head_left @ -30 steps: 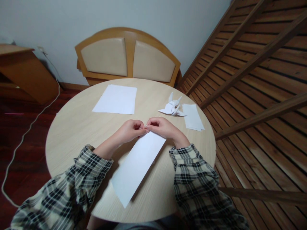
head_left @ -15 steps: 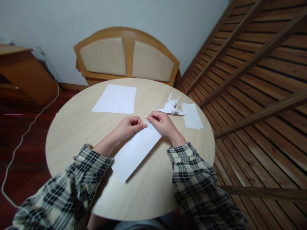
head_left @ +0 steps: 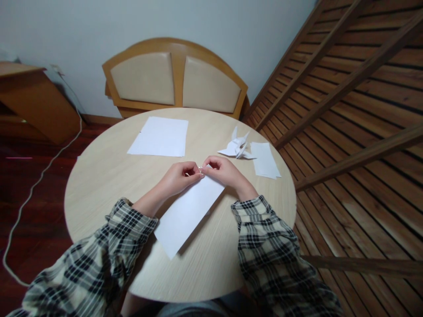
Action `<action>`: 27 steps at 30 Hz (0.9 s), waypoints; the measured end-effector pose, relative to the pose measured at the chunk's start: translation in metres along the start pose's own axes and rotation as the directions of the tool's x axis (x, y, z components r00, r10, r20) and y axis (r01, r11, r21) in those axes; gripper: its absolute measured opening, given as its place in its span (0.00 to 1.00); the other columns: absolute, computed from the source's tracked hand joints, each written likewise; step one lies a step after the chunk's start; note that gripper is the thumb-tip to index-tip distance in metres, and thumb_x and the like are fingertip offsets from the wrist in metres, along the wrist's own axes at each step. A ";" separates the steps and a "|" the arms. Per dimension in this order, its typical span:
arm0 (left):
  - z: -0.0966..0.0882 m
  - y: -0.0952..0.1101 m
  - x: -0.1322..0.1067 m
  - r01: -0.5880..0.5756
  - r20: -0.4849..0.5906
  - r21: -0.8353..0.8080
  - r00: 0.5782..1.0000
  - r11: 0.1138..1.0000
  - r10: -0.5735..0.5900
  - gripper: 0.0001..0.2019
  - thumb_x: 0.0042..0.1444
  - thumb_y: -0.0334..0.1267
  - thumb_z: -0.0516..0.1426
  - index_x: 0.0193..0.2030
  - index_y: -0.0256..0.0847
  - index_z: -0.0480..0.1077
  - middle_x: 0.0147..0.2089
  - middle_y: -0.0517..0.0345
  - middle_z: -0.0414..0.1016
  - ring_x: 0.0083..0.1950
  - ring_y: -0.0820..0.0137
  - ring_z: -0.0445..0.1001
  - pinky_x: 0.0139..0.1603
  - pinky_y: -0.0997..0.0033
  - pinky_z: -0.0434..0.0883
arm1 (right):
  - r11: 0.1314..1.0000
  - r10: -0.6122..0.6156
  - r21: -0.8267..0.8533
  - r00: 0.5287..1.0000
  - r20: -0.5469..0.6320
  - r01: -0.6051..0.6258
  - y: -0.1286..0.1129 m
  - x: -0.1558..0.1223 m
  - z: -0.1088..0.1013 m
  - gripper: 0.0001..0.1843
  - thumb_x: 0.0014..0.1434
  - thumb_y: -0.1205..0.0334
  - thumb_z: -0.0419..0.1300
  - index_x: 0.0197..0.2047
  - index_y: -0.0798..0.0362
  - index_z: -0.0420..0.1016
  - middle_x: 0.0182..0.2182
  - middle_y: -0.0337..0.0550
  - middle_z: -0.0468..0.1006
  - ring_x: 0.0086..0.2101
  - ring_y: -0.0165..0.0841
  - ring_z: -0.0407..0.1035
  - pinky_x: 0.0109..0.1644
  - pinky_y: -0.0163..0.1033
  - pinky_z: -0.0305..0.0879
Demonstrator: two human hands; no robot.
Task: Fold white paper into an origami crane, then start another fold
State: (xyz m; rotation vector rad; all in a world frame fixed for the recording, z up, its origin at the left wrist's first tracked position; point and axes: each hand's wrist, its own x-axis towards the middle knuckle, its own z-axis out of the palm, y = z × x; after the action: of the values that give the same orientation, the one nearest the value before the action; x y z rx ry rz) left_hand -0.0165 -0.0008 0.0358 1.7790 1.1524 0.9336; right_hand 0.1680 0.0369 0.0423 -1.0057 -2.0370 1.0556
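Observation:
A long white sheet of paper (head_left: 190,211) slants toward me over the round table, its far corner pinched in both hands. My left hand (head_left: 180,178) is closed on that corner from the left, thumb and fingertips together. From the right, my right hand (head_left: 224,174) pinches the same corner, its fingertips touching or nearly touching those of the left. What the paper's tip looks like between the fingers is hidden. Beyond my right hand lie folded white paper cranes (head_left: 237,145); their exact number is hard to make out.
The round wooden table (head_left: 109,185) carries a stack of white paper (head_left: 161,136) at the back left and narrower white sheets (head_left: 264,160) at the right. A padded headboard (head_left: 178,75) stands behind it. Wooden slats (head_left: 357,132) rise on the right; a white cable (head_left: 39,176) runs along the floor left.
Both hands have come slightly nearer to me, and the fingertips are closer together at the corner. The paper's near end has shifted a little toward me.

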 end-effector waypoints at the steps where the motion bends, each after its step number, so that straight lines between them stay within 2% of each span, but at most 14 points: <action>1: 0.001 0.000 0.000 0.014 0.002 -0.006 1.000 1.000 -0.014 0.11 0.55 0.41 0.58 0.26 0.37 0.68 0.25 0.61 0.65 0.27 0.74 0.61 0.27 0.72 0.57 | 1.000 0.011 0.000 1.000 0.017 -0.011 0.000 0.000 -0.001 0.10 0.55 0.55 0.61 0.29 0.53 0.71 0.25 0.37 0.69 0.28 0.30 0.61 0.31 0.37 0.55; 8: -0.001 0.002 0.000 0.099 0.049 -0.165 0.995 0.981 -0.092 0.12 0.56 0.45 0.59 0.30 0.38 0.71 0.27 0.61 0.66 0.27 0.74 0.62 0.26 0.73 0.57 | 0.998 -0.057 0.007 0.997 -0.060 0.058 0.004 0.001 -0.004 0.10 0.55 0.56 0.60 0.28 0.54 0.71 0.25 0.37 0.69 0.28 0.30 0.61 0.32 0.37 0.54; 13: -0.002 0.000 0.000 0.093 0.051 -0.223 0.995 0.970 -0.083 0.11 0.56 0.43 0.58 0.28 0.38 0.70 0.25 0.62 0.63 0.26 0.74 0.60 0.26 0.73 0.56 | 0.999 -0.047 0.016 0.999 -0.022 0.047 0.004 0.000 -0.007 0.12 0.56 0.54 0.60 0.28 0.54 0.72 0.25 0.37 0.70 0.28 0.30 0.61 0.31 0.37 0.54; 20: -0.004 -0.003 0.001 0.091 0.064 -0.183 0.995 0.979 -0.081 0.13 0.56 0.44 0.59 0.26 0.37 0.70 0.23 0.63 0.61 0.25 0.75 0.57 0.25 0.73 0.53 | 0.999 -0.041 -0.009 0.999 -0.012 0.041 0.001 0.000 -0.005 0.10 0.56 0.56 0.59 0.28 0.54 0.72 0.25 0.38 0.70 0.28 0.30 0.62 0.31 0.36 0.54; 27: -0.001 0.001 0.000 0.103 0.047 -0.125 0.994 0.987 -0.097 0.10 0.53 0.42 0.58 0.28 0.37 0.70 0.25 0.61 0.66 0.27 0.74 0.62 0.27 0.73 0.57 | 0.998 0.013 -0.060 0.999 0.033 -0.011 -0.001 -0.002 -0.005 0.09 0.56 0.57 0.58 0.30 0.53 0.72 0.26 0.38 0.71 0.29 0.30 0.62 0.32 0.37 0.55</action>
State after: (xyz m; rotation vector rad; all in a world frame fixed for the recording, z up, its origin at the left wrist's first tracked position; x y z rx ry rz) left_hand -0.0168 -0.0012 0.0371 1.6159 1.1203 0.8875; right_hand 0.1721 0.0367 0.0455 -1.0384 -2.1029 1.0300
